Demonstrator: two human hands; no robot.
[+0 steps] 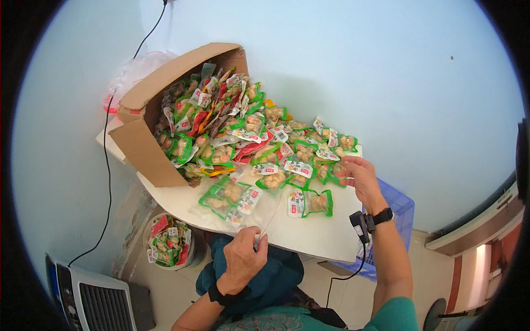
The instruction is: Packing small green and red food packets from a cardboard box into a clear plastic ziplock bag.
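My left hand [245, 255] pinches the edge of a clear plastic bag [269, 223] with a thin red line along its mouth. Inside that bag lie two green-edged sealed food packets [230, 198] with pale pieces in them. My right hand [359, 177] is at the right end of the packet heap, its fingertips over a green-edged packet [336, 170]; whether they grip it is unclear. One single packet [316, 203] lies flat on the white table [327, 236] between my hands. The heap of packets [248, 136] spills from a cardboard box [157, 87] tipped on its side.
A bucket [188, 260] of similar packets stands on the floor at left, near an air cooler [103, 302]. A blue plastic crate [399, 202] sits beyond the table's right edge. Clear plastic bags [140, 70] lie behind the box. A black cable [108, 173] hangs along the left.
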